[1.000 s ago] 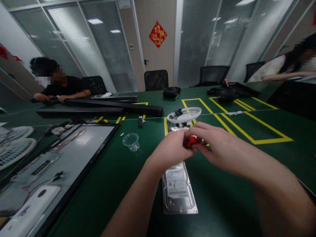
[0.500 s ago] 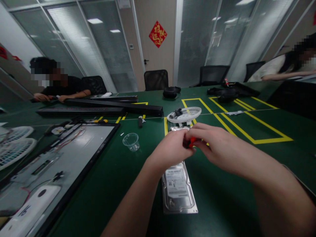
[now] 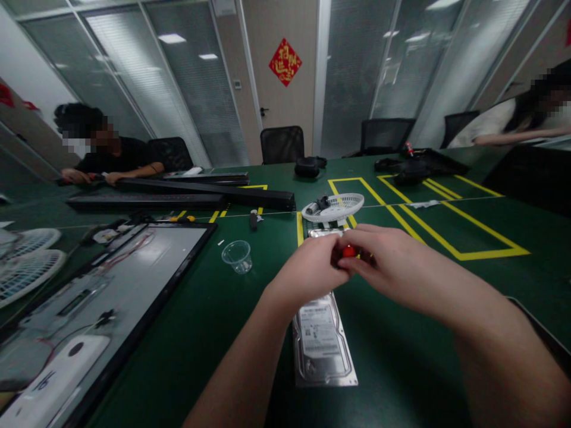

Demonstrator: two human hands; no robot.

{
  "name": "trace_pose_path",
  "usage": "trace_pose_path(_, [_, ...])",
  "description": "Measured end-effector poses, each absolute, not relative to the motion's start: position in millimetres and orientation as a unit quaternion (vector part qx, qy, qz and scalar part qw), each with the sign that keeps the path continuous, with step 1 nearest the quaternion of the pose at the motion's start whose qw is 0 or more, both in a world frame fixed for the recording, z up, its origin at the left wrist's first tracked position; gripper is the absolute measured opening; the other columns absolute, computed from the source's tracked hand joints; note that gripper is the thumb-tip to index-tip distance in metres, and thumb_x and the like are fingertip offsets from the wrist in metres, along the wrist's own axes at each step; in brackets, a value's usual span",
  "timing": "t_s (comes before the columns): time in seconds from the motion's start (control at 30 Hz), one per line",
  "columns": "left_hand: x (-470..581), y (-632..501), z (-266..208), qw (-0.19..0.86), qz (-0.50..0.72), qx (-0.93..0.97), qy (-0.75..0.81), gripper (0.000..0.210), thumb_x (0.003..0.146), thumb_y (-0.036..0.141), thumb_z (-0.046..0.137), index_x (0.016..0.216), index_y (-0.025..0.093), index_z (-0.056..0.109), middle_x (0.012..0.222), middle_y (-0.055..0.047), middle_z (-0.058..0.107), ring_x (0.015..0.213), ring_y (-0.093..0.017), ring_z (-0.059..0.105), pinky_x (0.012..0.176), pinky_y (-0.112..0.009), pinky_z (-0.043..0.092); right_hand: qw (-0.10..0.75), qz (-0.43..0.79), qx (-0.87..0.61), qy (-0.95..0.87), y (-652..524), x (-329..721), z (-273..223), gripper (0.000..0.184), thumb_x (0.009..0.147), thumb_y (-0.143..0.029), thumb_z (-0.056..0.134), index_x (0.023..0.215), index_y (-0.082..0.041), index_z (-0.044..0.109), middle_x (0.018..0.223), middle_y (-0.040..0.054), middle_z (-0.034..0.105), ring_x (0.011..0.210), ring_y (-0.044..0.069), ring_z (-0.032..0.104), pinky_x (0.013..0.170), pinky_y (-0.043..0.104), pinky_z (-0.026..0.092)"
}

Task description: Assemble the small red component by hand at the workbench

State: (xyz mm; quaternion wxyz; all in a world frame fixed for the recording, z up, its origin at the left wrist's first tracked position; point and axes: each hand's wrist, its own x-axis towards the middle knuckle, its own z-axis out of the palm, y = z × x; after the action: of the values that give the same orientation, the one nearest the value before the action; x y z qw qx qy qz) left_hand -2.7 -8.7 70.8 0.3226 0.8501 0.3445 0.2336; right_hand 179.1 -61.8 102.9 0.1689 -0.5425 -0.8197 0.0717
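My right hand is closed, thumb and fingers pinching a small red-ended thing; most of it is hidden, so its kind does not show. My left hand meets it fingertip to fingertip, curled closed, and what it grips is covered. Below the hands a silver hard drive lies label up on the green table. Just beyond them the edge of another metal piece shows, mostly covered by the hands.
A clear plastic cup stands left of my hands. Farther left lies a large open display panel. A white basket holding small dark parts sits beyond the hands. Long black bars lie at the back left near a person.
My right fingers have shifted slightly around the red-ended thing, which now shows as a rounder red spot. My left hand and the hard drive have stayed put.
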Motion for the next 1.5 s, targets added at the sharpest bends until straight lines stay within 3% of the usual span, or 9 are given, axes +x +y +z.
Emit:
trace_pose_path(0.07, [-2.9,-8.8,70.6,0.322,0.231,0.85,0.347,0.02,0.082,0.015,0.069,0.101,0.018,0.072,0.103,-0.008,0.081,0.092,-0.025,0.075,0.076,-0.034,0.055,0.164,0.062,-0.56,-0.81,-61.7,179.5,102.9,0.006,0.098,-0.023,0.072,0.104,-0.022,0.074,0.101,0.0068,0.073,0.089,0.026,0.068,0.074,0.037,0.047])
trace_pose_path(0.27, [-2.9,-8.3,69.2,0.318,0.236,0.85,0.346,0.016,0.084,0.02,0.072,0.1,0.019,0.073,0.102,-0.007,0.081,0.096,-0.027,0.076,0.079,-0.036,0.055,0.188,0.084,-0.503,-0.84,-65.3,180.6,104.7,0.032,0.094,0.0,0.055,0.108,-0.023,0.073,0.114,0.0062,0.07,0.094,0.022,0.068,0.084,0.036,0.049])
trace_pose_path(0.5, [-2.9,-9.0,72.9,0.331,0.225,0.849,0.345,0.024,0.081,0.015,0.068,0.105,0.017,0.073,0.105,-0.009,0.081,0.093,-0.025,0.075,0.078,-0.035,0.056,0.166,0.065,-0.561,-0.808,-61.1,179.1,103.6,0.007,0.099,-0.025,0.071,0.105,-0.022,0.074,0.1,0.0064,0.074,0.088,0.026,0.067,0.075,0.037,0.047])
trace_pose_path(0.7, [-2.2,-9.0,71.2,0.318,0.231,0.851,0.349,0.016,0.084,0.019,0.073,0.099,0.019,0.073,0.105,-0.008,0.082,0.098,-0.027,0.076,0.084,-0.038,0.058,0.186,0.084,-0.505,-0.839,-66.1,181.3,103.8,0.032,0.093,0.001,0.055,0.106,-0.023,0.072,0.115,0.0072,0.071,0.095,0.022,0.068,0.083,0.035,0.049])
trace_pose_path(0.87, [-2.9,-9.2,71.6,0.334,0.227,0.848,0.343,0.026,0.082,0.014,0.069,0.107,0.017,0.074,0.109,-0.01,0.082,0.097,-0.026,0.076,0.083,-0.036,0.059,0.158,0.083,-0.559,-0.81,-64.0,177.7,104.1,0.008,0.1,-0.02,0.067,0.105,-0.022,0.073,0.104,0.0082,0.075,0.091,0.026,0.069,0.076,0.036,0.048])
trace_pose_path(0.93, [-3.1,-8.9,71.7,0.341,0.224,0.848,0.339,0.029,0.081,0.012,0.068,0.11,0.016,0.074,0.108,-0.01,0.082,0.095,-0.026,0.076,0.083,-0.035,0.059,0.158,0.077,-0.572,-0.801,-63.9,178.7,104.5,0.01,0.1,-0.028,0.071,0.108,-0.021,0.073,0.103,0.0082,0.075,0.089,0.027,0.069,0.073,0.037,0.048])
trace_pose_path(1.13, [-2.8,-8.1,69.7,0.321,0.229,0.852,0.345,0.018,0.085,0.02,0.073,0.102,0.019,0.074,0.106,-0.009,0.082,0.098,-0.028,0.077,0.084,-0.038,0.058,0.191,0.083,-0.503,-0.839,-67.0,182.0,105.4,0.031,0.095,-0.001,0.054,0.107,-0.023,0.072,0.114,0.0064,0.071,0.096,0.022,0.068,0.083,0.035,0.05])
trace_pose_path(1.4, [-4.3,-9.5,73.3,0.332,0.225,0.85,0.341,0.023,0.083,0.017,0.069,0.106,0.017,0.072,0.107,-0.009,0.081,0.094,-0.026,0.074,0.077,-0.035,0.056,0.166,0.06,-0.558,-0.811,-62.8,177.5,104.5,0.009,0.099,-0.026,0.071,0.105,-0.021,0.075,0.102,0.0088,0.075,0.089,0.026,0.069,0.074,0.036,0.049])
trace_pose_path(1.5, [-4.6,-9.8,72.5,0.336,0.235,0.844,0.346,0.033,0.08,0.012,0.068,0.113,0.017,0.07,0.111,-0.009,0.08,0.097,-0.025,0.074,0.081,-0.035,0.056,0.184,0.061,-0.539,-0.82,-64.5,179.0,104.1,0.016,0.097,-0.015,0.068,0.11,-0.022,0.073,0.111,0.0079,0.073,0.094,0.025,0.069,0.078,0.035,0.05])
